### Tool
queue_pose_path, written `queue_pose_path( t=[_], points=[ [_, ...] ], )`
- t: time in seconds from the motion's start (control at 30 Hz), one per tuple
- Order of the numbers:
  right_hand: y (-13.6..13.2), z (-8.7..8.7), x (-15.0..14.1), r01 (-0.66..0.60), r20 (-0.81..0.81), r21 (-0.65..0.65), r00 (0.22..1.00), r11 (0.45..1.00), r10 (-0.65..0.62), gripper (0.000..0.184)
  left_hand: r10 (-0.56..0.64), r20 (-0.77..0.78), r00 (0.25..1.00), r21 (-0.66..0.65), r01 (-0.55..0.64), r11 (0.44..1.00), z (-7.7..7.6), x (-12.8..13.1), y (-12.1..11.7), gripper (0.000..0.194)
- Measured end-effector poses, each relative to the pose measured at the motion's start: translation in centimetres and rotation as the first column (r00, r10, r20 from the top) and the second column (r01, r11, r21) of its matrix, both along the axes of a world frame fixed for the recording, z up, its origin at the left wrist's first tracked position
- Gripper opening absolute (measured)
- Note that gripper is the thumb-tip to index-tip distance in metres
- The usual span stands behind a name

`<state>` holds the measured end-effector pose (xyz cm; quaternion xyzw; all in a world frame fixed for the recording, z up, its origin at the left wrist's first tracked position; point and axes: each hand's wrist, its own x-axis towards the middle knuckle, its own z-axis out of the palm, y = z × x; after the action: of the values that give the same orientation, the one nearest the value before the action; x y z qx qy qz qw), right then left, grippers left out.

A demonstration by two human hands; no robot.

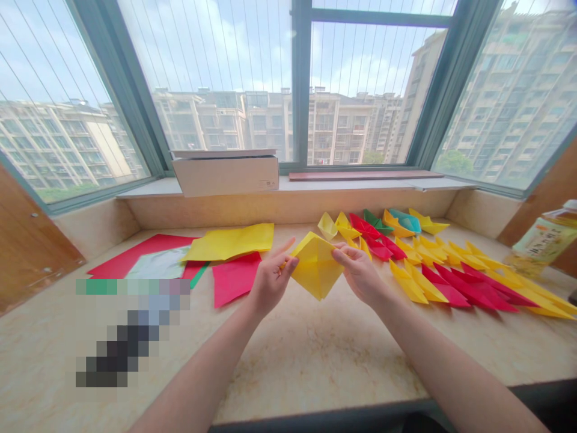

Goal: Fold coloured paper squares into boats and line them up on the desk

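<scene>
A folded yellow paper diamond [317, 267] is held up above the counter, a crease running down its middle. Its left corner is pinched between the thumb and fingers of my left hand [276, 270]. On the opposite corner, my right hand [358, 267] grips with thumb and forefinger. Just behind my right hand stand folded paper boats in yellow [347, 226] and red [383, 246]. Beyond my left hand lie a red paper sheet [235, 279] and a stack of yellow paper [232, 242].
Rows of yellow and red paper boats [478, 287] cover the counter's right side, near a plastic bottle [547, 237]. Red sheets [130, 255] and a clear packet [160, 264] lie left, beside a blurred-out patch [130, 337]. A white box [228, 174] rests on the window ledge.
</scene>
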<state>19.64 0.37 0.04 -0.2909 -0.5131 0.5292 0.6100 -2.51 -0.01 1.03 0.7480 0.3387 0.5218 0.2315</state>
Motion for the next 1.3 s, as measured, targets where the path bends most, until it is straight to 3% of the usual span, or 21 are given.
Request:
queue_pose_path(
  t=[0.13, 0.27, 0.5, 0.63, 0.77, 0.87, 0.97, 1.1, 1.3],
  points=[
    [0.2, -0.1, -0.1, 0.075, 0.001, -0.014, 0.997, 0.997, -0.075, 0.029, -0.079, 0.127, 0.989, -0.162, 0.099, 0.982, -0.6, 0.3, 0.3, 0.033],
    [0.3, -0.2, -0.5, 0.141, -0.025, -0.026, 0.990, 0.990, -0.142, 0.045, -0.141, 0.318, 0.938, -0.271, 0.232, 0.934, -0.8, 0.6, 0.5, 0.051],
    [0.3, -0.6, -0.8, 0.137, -0.051, -0.035, 0.989, 0.990, -0.138, 0.041, -0.093, 0.386, 0.918, -0.321, 0.229, 0.919, -0.4, 0.7, 0.6, 0.055],
    [0.2, -0.3, -0.8, 0.190, -0.014, -0.050, 0.981, 0.980, -0.191, 0.043, -0.065, 0.336, 0.940, -0.347, 0.187, 0.919, -0.8, 0.6, 0.7, 0.062],
    [0.1, 0.1, -0.8, 0.254, 0.034, -0.034, 0.967, 0.967, -0.253, 0.043, -0.065, 0.149, 0.987, -0.398, 0.120, 0.910, -0.7, 0.5, 0.3, 0.043],
    [0.1, 0.2, -0.8, 0.266, 0.048, -0.053, 0.964, 0.963, -0.263, 0.046, -0.100, 0.109, 0.989, -0.457, 0.139, 0.878, -0.4, 0.5, -0.2, 0.046],
    [0.0, 0.2, -0.9, 0.257, 0.028, -0.059, 0.966, 0.965, -0.256, 0.048, -0.123, 0.110, 0.986, -0.440, 0.159, 0.884, 0.0, 0.5, -0.4, 0.046],
    [0.0, 0.3, -0.6, 0.303, 0.069, 0.034, 0.950, 0.952, -0.305, 0.039, -0.171, 0.091, 0.981, -0.450, 0.193, 0.872, 0.1, 0.5, -0.7, 0.047],
    [-0.6, 0.3, -1.0, 0.198, 0.175, 0.096, 0.961, 0.975, -0.212, 0.036, -0.171, 0.070, 0.983, -0.495, 0.183, 0.849, 0.4, 1.5, -1.8, 0.048]
  ],
)
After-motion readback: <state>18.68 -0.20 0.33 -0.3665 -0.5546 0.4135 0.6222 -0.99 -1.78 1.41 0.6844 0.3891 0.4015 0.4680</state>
